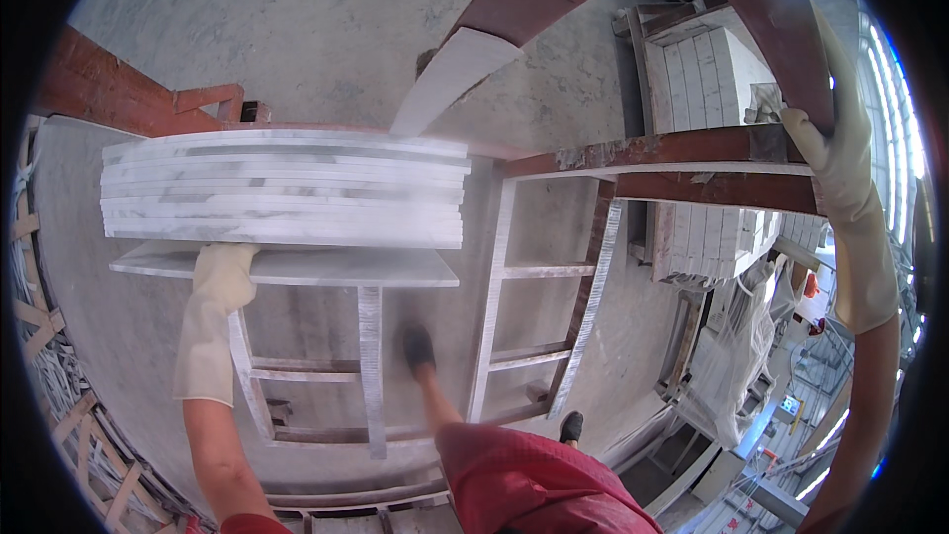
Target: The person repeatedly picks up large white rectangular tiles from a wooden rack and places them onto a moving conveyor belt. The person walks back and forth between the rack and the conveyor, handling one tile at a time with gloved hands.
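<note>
My left hand (223, 275), in a pale rubber glove, grips the near edge of a white marble slab (326, 267) that lies on a dusty metal frame rack (371, 366). Above that slab sits a stack of several white, grey-veined marble slabs (287, 188). My right hand (835, 153), also gloved, is closed around a rust-red steel beam (771, 30) at the upper right, where it meets a rusty crossbar (672, 150). My legs in red trousers (534, 485) and dark shoes stand among the rack's bars.
A second ladder-like metal frame (544, 307) stands right of the rack. Pallets of white stone blocks (707, 69) sit beyond the crossbar. Wooden crates (40, 336) line the left edge. Plastic-wrapped goods (732, 356) lie at the lower right. The floor is dusty concrete.
</note>
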A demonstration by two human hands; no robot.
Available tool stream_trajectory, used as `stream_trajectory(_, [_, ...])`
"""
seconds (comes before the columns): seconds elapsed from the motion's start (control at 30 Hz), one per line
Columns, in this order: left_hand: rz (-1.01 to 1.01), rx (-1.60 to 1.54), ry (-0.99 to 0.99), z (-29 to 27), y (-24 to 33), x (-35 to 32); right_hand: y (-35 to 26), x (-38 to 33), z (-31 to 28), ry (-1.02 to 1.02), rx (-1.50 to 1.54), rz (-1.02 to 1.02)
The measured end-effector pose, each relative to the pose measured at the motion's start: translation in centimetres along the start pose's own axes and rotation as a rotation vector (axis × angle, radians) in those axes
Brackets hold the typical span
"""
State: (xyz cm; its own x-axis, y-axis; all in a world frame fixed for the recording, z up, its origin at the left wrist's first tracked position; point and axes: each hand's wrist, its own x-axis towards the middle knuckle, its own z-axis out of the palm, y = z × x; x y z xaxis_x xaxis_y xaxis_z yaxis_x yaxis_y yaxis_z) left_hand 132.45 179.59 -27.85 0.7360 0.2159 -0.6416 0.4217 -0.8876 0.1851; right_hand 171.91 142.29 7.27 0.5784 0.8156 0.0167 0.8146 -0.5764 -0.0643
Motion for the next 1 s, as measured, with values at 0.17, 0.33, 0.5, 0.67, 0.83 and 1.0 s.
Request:
stream_trajectory(0.17, [0.012,0.012,0.016,-0.4,0.2,-0.1,0.1,0.1,0.1,0.026,0.001,-0.09])
stream_trajectory(0.33, [0.037,-0.006,0.023,-0.4,0.1,-0.1,-0.1,0.1,0.0,0.0,-0.011,-0.042])
stream_trajectory(0.5, [0.046,-0.008,0.056,0.4,-0.4,0.1,0.0,0.5,0.4,0.044,-0.059,-0.164])
stream_trajectory(0.67, [0.064,-0.042,0.063,0.1,-0.3,-0.2,-0.3,0.7,0.8,0.113,-0.029,-0.163])
stream_trajectory(0.83, [-0.006,-0.018,-0.003,-0.5,0.2,-0.1,-0.7,0.9,0.8,0.116,-0.069,-0.159])
stream_trajectory(1.0, [-0.014,0.018,-0.038,-0.7,0.1,0.0,-0.9,1.1,0.5,0.068,-0.082,-0.143])
